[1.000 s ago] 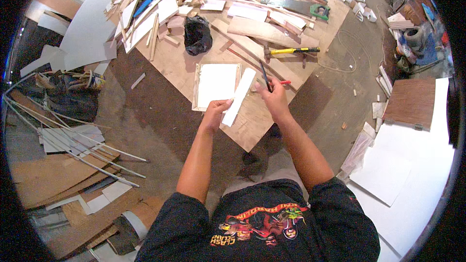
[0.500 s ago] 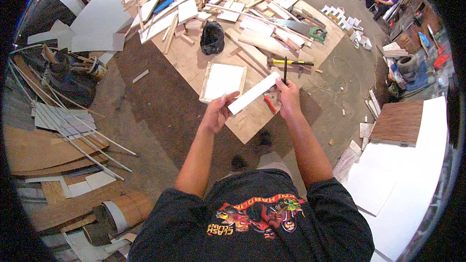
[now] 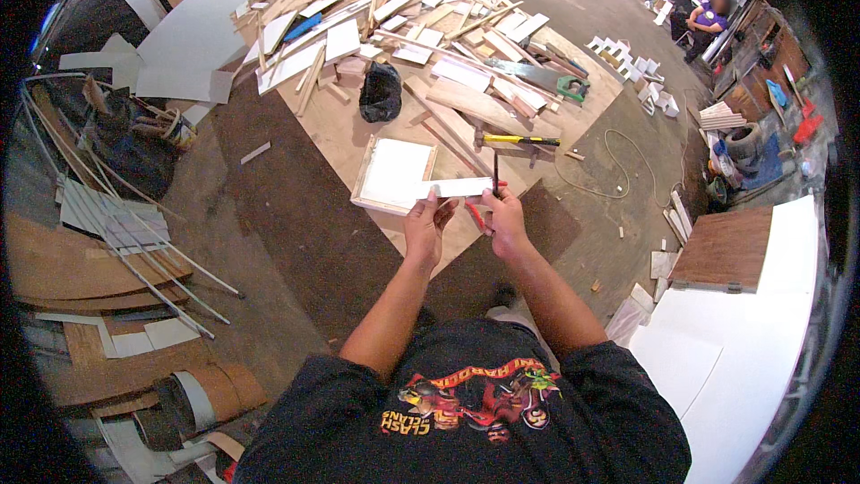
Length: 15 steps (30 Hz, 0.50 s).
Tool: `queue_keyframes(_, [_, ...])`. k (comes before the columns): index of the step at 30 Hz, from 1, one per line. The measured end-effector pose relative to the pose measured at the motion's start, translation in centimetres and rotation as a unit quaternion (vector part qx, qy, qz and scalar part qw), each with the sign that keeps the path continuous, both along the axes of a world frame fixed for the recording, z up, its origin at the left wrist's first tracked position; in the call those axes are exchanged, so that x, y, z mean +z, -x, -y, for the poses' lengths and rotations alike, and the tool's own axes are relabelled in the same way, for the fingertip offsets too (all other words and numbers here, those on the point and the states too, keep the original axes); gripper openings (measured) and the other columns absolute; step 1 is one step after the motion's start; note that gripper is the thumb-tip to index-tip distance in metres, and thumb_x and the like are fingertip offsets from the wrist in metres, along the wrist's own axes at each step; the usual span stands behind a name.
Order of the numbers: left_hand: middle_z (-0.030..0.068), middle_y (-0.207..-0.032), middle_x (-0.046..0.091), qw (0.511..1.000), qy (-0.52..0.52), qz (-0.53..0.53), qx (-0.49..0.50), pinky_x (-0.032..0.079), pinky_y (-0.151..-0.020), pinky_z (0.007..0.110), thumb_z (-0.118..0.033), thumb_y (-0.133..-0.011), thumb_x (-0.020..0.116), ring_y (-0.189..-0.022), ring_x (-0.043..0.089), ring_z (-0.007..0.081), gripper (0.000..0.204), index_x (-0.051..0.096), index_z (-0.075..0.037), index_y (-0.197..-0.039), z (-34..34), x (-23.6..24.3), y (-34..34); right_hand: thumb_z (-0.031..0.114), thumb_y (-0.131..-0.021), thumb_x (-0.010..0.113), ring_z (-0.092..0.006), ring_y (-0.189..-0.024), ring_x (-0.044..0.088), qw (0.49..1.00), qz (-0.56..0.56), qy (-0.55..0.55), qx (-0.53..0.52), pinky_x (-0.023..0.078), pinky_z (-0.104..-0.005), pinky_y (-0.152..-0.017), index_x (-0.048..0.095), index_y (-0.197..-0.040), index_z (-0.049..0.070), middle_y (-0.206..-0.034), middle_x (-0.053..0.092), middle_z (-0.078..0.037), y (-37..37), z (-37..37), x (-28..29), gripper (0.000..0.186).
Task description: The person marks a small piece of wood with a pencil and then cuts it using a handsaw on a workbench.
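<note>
Between my two hands is a short white strip of board [image 3: 460, 187], held nearly level over the near corner of the plywood table. My left hand [image 3: 428, 229] grips its left end, thumb on top and fingers underneath. My right hand [image 3: 504, 222] pinches the right end and also holds a dark, slim pencil-like stick [image 3: 496, 170] pointing up. Just behind the strip's left end lies a shallow wooden frame with a white panel [image 3: 397, 168]. A red-handled tool [image 3: 475, 215] rests on the table between my hands, partly hidden.
A claw hammer [image 3: 515, 139] lies beyond my right hand, and a handsaw [image 3: 537, 78] farther back. A black plastic bag [image 3: 380, 92] stands before a heap of wood offcuts [image 3: 421, 22]. White boards [image 3: 717, 332] lie at right; bent sheets [image 3: 210, 394] at left. A person [image 3: 708, 25] sits far right.
The white strip has turned from a steep slant to nearly level. My left hand has moved right, closer to my right hand, which has come lower and slightly left.
</note>
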<state>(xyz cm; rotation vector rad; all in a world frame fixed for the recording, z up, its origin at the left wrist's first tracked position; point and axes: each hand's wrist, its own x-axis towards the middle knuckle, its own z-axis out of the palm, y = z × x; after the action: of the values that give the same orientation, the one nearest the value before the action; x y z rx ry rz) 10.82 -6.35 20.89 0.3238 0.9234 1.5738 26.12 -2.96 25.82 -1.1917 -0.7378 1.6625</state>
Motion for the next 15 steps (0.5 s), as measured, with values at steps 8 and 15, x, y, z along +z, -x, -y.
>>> queue_keyframes(8, [0.0103, -0.093, 0.071, 0.988, 0.074, -0.115, 0.078, 0.057, -0.069, 0.030, -0.033, -0.105, 0.053, -0.080, 0.072, 0.0200, 0.032, 0.059, -0.002, -0.108, -2.8, -4.2, -6.3, 0.019, -0.097, 0.059, -0.0062, -0.051, 0.044, 0.978, 0.172, -0.013, 0.116, 0.035, -0.0239, -0.040, 0.058, -0.107, 0.007, -0.074, 0.056, 0.001, -7.3, -4.3, -9.3, 0.016])
queue_keyframes(15, [0.0090, -0.089, 0.069, 0.962, 0.182, -0.166, 0.117, 0.057, -0.067, 0.030, -0.034, -0.107, 0.046, -0.075, 0.071, 0.0181, 0.034, 0.057, -0.002, -0.108, -2.7, -10.6, -8.9, 0.014, -0.094, 0.057, -0.0132, -0.061, 0.059, 0.949, 0.243, -0.053, 0.193, 0.047, -0.0300, -0.049, 0.061, -0.111, 0.001, -0.080, 0.063, -0.006, -10.8, -7.2, -16.6, 0.021])
